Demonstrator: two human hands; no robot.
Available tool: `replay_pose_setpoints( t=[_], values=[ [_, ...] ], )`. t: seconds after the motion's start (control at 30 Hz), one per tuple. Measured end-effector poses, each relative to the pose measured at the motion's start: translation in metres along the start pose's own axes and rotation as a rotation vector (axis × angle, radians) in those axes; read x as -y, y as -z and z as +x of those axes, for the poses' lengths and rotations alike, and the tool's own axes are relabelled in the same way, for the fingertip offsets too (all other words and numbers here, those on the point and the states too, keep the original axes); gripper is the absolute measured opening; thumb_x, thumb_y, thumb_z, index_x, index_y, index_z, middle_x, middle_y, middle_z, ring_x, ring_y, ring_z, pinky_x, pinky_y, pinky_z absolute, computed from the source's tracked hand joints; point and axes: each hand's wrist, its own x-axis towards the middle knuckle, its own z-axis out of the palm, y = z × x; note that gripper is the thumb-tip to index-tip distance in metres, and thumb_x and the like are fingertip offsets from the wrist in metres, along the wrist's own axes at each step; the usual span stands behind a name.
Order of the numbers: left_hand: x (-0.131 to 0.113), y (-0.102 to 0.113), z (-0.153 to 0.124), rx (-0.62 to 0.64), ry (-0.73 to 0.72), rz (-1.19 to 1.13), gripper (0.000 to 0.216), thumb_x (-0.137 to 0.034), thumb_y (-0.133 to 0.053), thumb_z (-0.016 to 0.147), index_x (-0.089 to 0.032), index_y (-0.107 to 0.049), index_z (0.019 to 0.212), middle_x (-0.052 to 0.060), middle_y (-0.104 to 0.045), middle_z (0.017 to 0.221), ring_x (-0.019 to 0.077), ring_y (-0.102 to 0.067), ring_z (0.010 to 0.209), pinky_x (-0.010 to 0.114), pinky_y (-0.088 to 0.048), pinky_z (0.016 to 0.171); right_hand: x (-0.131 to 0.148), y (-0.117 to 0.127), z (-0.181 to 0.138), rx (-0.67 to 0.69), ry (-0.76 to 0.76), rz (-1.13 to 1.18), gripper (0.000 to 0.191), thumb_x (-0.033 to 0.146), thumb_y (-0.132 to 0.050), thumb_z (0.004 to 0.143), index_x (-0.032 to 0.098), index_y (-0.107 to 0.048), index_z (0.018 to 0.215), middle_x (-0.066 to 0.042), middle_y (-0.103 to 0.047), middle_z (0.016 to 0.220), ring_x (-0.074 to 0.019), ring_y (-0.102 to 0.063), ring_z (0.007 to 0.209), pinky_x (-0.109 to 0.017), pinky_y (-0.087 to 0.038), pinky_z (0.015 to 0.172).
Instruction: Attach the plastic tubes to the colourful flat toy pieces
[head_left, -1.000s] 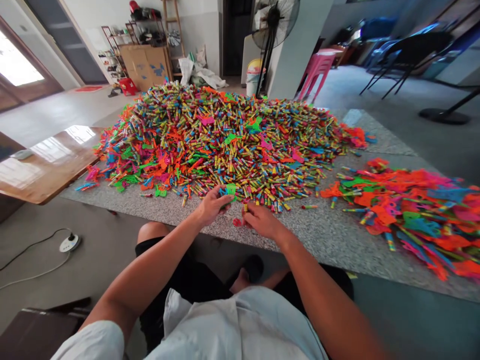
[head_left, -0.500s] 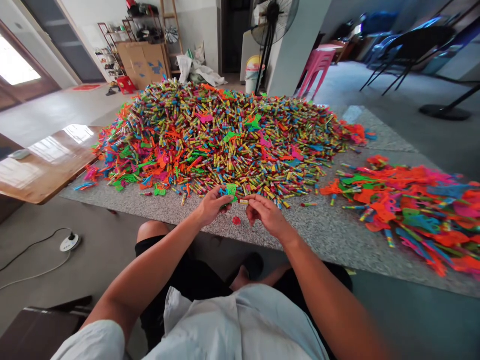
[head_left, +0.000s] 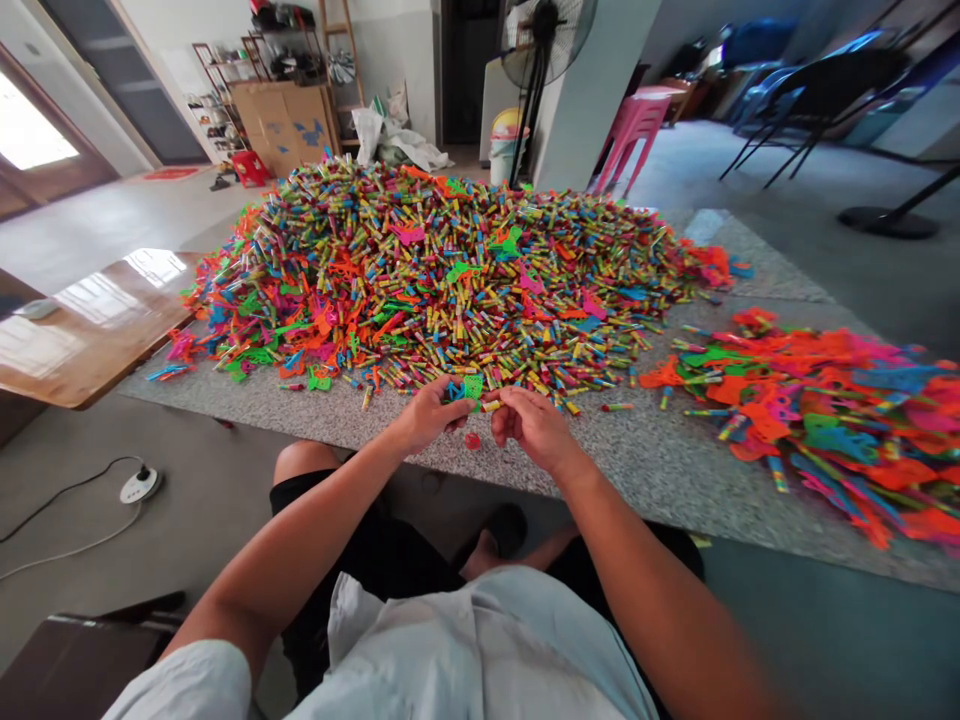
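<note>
My left hand [head_left: 427, 417] is closed at the table's front edge, pinching flat plastic pieces: a bright green perforated one [head_left: 472, 386] with some blue beside it. Close by on the right, my right hand [head_left: 534, 428] has its fingers curled around the end of a small tube with a yellow label [head_left: 490, 406]. The tube points at the green piece; whether the two touch I cannot tell. A small red round piece [head_left: 472, 440] lies on the stone tabletop below and between my hands. My fingers hide parts of what they hold.
A large heap of small coloured tubes [head_left: 480, 270] and plastic shapes covers the table beyond my hands. At right lies a second pile of flat plastic pieces [head_left: 840, 430]. A wooden board [head_left: 90, 330] adjoins on the left. Behind stand a fan [head_left: 544, 40] and pink stools [head_left: 637, 125].
The green piece and the tube have shifted slightly lower, and the tube is tilted a little differently. Both hands keep their grip. The red round piece has stayed in about the same spot.
</note>
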Motion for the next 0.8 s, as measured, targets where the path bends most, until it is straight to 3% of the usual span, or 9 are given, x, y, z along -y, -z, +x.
replay_pose_setpoints(
  t=[0.17, 0.33, 0.43, 0.5, 0.67, 0.73, 0.8],
  values=[
    [-0.001, 0.0, -0.004, -0.079, -0.107, 0.3, 0.03, -0.042, -0.075, 0.088, -0.021, -0.059, 0.103, -0.007, -0.06, 0.063, 0.0099, -0.051, 0.057, 0.023, -0.038, 0.057, -0.005, -0.009, 0.0, -0.117, 0.013, -0.012, 0.034, 0.053, -0.069, 0.087, 0.02, -0.068, 0.095, 0.0, -0.067, 0.059, -0.016, -0.059, 0.048, -0.028, -0.049, 0.048],
    [0.008, -0.004, -0.001, -0.057, -0.087, 0.305, 0.031, -0.044, -0.076, 0.088, -0.02, -0.062, 0.102, -0.005, -0.063, 0.067, 0.0111, -0.056, 0.059, 0.023, -0.041, 0.06, -0.015, -0.019, -0.004, -0.203, 0.073, -0.012, 0.03, 0.051, -0.064, 0.089, 0.021, -0.068, 0.093, 0.003, -0.061, 0.054, -0.0151, -0.054, 0.045, -0.027, -0.047, 0.045],
    [0.022, -0.003, 0.005, -0.043, -0.035, 0.243, 0.045, -0.046, -0.08, 0.085, -0.019, -0.066, 0.119, -0.001, -0.069, 0.077, 0.0129, -0.062, 0.064, 0.023, -0.045, 0.061, -0.013, -0.004, -0.005, -0.217, 0.015, -0.079, 0.028, 0.049, -0.065, 0.088, 0.021, -0.069, 0.091, 0.002, -0.06, 0.054, -0.015, -0.054, 0.046, -0.027, -0.046, 0.044],
    [0.033, 0.002, 0.01, -0.047, -0.013, 0.2, 0.059, -0.048, -0.081, 0.083, -0.02, -0.063, 0.132, 0.004, -0.073, 0.092, 0.015, -0.067, 0.072, 0.024, -0.048, 0.064, -0.004, 0.025, -0.006, -0.349, -0.005, -0.155, 0.024, 0.044, -0.066, 0.085, 0.02, -0.068, 0.085, 0.002, -0.059, 0.053, -0.0145, -0.052, 0.045, -0.026, -0.043, 0.042],
    [0.056, 0.029, 0.019, -0.078, -0.037, 0.345, 0.045, -0.045, -0.075, 0.086, -0.019, -0.072, 0.123, 0.008, -0.076, 0.103, 0.0189, -0.07, 0.087, 0.03, -0.054, 0.078, 0.058, 0.153, -0.018, -1.04, 0.168, -0.07, 0.011, 0.027, -0.055, 0.087, 0.02, -0.063, 0.083, 0.005, -0.055, 0.056, -0.0125, -0.049, 0.043, -0.024, -0.042, 0.042],
    [0.061, 0.037, 0.022, -0.075, -0.051, 0.416, 0.042, -0.043, -0.072, 0.086, -0.019, -0.074, 0.12, 0.008, -0.077, 0.105, 0.0204, -0.071, 0.091, 0.032, -0.055, 0.082, 0.088, 0.203, -0.027, -1.158, 0.268, -0.047, 0.015, 0.023, -0.045, 0.092, 0.02, -0.06, 0.092, 0.003, -0.061, 0.069, -0.0108, -0.053, 0.048, -0.023, -0.046, 0.05],
    [0.063, 0.038, 0.025, -0.082, -0.058, 0.48, 0.039, -0.041, -0.07, 0.087, -0.02, -0.074, 0.119, 0.007, -0.078, 0.105, 0.0214, -0.072, 0.092, 0.033, -0.055, 0.084, 0.11, 0.24, -0.034, -1.186, 0.371, -0.188, 0.021, 0.02, -0.039, 0.095, 0.02, -0.057, 0.105, 0.0, -0.067, 0.087, -0.0106, -0.06, 0.057, -0.025, -0.048, 0.057]
  ],
)
